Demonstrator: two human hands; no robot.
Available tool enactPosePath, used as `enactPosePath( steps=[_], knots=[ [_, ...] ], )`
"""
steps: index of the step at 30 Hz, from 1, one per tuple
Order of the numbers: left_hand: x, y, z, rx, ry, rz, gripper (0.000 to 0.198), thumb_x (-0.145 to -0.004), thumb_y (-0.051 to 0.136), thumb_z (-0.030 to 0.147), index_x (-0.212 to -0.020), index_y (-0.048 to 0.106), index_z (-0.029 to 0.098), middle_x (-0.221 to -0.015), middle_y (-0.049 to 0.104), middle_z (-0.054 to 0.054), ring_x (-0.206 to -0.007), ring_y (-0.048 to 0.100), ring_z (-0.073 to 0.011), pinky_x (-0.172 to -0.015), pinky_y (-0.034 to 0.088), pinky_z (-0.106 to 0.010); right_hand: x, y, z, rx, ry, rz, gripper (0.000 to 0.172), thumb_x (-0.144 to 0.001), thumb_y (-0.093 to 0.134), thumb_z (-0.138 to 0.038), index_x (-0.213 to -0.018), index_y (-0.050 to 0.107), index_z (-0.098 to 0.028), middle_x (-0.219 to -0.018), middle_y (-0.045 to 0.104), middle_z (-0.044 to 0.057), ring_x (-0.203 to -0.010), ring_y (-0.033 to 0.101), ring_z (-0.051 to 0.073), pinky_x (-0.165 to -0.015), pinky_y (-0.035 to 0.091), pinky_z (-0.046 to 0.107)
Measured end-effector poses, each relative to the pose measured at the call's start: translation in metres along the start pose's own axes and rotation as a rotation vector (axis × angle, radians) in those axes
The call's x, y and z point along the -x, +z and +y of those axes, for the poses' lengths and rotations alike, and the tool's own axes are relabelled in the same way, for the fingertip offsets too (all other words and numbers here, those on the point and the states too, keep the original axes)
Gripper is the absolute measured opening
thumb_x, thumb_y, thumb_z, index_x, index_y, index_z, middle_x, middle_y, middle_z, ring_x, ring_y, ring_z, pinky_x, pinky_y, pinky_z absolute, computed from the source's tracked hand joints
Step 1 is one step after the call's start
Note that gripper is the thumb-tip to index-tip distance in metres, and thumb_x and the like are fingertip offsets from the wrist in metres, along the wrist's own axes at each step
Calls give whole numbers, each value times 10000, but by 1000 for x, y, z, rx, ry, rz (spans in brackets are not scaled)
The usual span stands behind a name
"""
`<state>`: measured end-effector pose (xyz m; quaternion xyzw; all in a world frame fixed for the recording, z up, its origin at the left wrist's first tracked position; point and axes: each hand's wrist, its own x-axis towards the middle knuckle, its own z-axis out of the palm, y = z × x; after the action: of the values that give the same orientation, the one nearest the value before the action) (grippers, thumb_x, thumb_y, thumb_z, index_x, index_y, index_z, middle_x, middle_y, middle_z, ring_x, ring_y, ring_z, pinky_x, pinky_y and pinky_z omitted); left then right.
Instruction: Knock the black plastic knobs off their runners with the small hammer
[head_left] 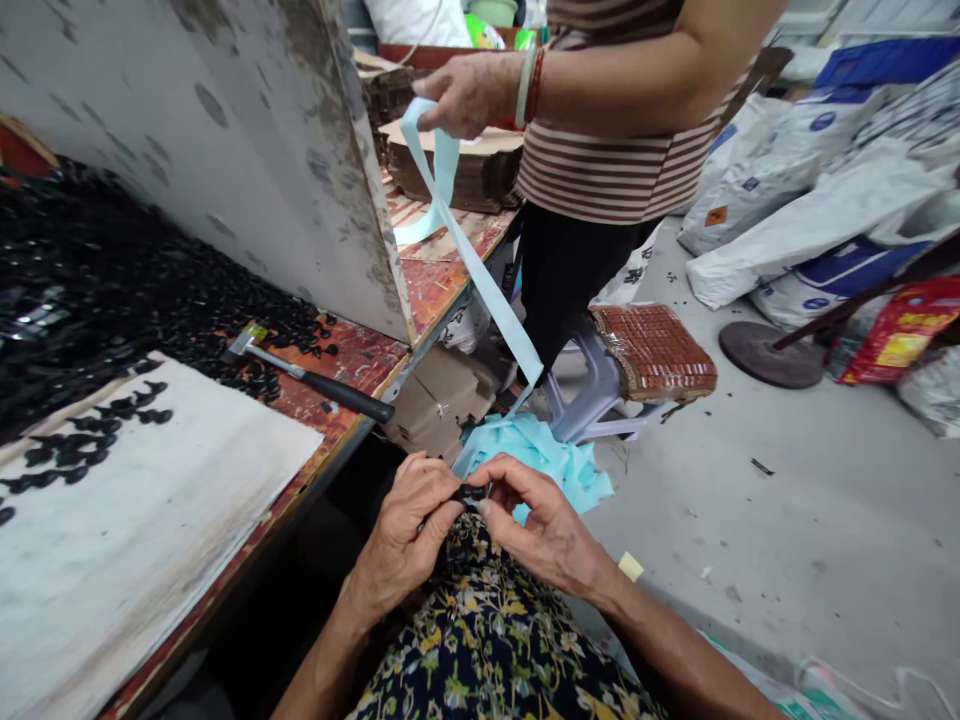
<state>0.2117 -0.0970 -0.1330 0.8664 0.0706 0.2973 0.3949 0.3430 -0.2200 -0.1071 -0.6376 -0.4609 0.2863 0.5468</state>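
A small black part [472,493], too small to name more exactly, sits between my two hands above my lap. My left hand [411,530] pinches it from the left with thumb and forefinger. From the right, the thumb and forefinger of my right hand [536,520] close on its other end. On the table to my left, similar black parts [71,450] lie in rows on a white sheet [172,520]. Past the sheet lies a hammer [322,382] with a black handle, and a large heap of black parts [112,270] spreads behind it.
Across from me a person in a striped top holds a long light-blue strip [487,290] in one hand [472,95]. The strip runs down to a blue pile [540,455] on the floor. A stool [652,350] and white sacks [810,200] stand right. A whitish board [247,150] rises from the table.
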Motion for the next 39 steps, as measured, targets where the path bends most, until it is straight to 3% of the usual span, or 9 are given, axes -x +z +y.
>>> enactPosePath(
  steps=[9, 15, 20, 24, 28, 32, 35, 37, 39],
  knots=[
    [9, -7, -2, -326, -37, 55, 176, -919, 495, 138, -964, 658, 189, -780, 655, -20, -906, 579, -190, -1062, 325, -499, -18, 7, 10, 247, -201, 4, 198, -815, 452, -65, -862, 588, -200, -761, 589, 2, -647, 540, 111, -594, 421, 225],
    [16, -13, -9, -404, -65, 51, 152, -931, 480, 120, -917, 620, 177, -755, 622, -12, -859, 568, -179, -1068, 314, -508, -30, 15, 15, 438, -264, -147, 160, -903, 427, -95, -908, 551, -196, -766, 592, 22, -659, 541, 136, -621, 406, 256],
    [22, -15, -17, -388, -137, 74, 173, -926, 479, 127, -854, 626, 184, -767, 625, -19, -838, 571, -174, -1065, 331, -505, -39, 27, 20, 397, -173, -175, 130, -838, 452, -100, -808, 505, -215, -717, 531, 2, -644, 490, 152, -620, 375, 277],
    [24, -13, -23, -339, -133, 98, 177, -925, 476, 136, -867, 635, 188, -740, 630, -11, -823, 575, -173, -1061, 334, -491, -44, 34, 26, 254, -17, -151, 131, -760, 471, -98, -758, 446, -226, -636, 424, -53, -552, 400, 116, -553, 340, 248],
    [25, -12, -28, -274, -129, 99, 178, -936, 466, 145, -894, 631, 196, -737, 638, -4, -841, 576, -175, -1069, 315, -482, -43, 35, 34, 9, 181, -128, 85, -851, 428, -227, -768, 410, -232, -576, 393, -80, -462, 396, 87, -460, 351, 207],
    [25, -10, -28, -279, -135, 93, 200, -939, 454, 137, -905, 643, 192, -759, 646, -9, -860, 575, -178, -1074, 302, -490, -39, 32, 36, -235, 310, -160, 230, -937, 380, -430, -882, 444, -217, -548, 457, -84, -413, 443, 78, -431, 426, 205],
    [24, -7, -24, -382, -106, 114, 193, -929, 475, 128, -920, 661, 178, -735, 634, -19, -873, 578, -195, -1075, 291, -520, -36, 33, 35, -353, 365, -169, 364, -870, 538, -520, -1038, 482, -202, -599, 504, -75, -450, 484, 85, -420, 457, 210],
    [22, -4, -20, -473, -87, 122, 187, -922, 487, 119, -953, 662, 176, -759, 639, -32, -916, 579, -212, -1094, 257, -551, -34, 36, 35, -407, 386, -156, 429, -794, 660, -522, -1038, 507, -204, -630, 506, -72, -465, 495, 83, -412, 465, 208],
    [21, -3, -18, -545, -76, 152, 185, -913, 520, 145, -1044, 646, 180, -915, 660, -75, -1035, 558, -248, -1110, 226, -579, -33, 37, 36, -451, 393, -124, 416, -773, 700, -509, -994, 523, -204, -616, 512, -75, -455, 498, 77, -423, 464, 205]
  ],
)
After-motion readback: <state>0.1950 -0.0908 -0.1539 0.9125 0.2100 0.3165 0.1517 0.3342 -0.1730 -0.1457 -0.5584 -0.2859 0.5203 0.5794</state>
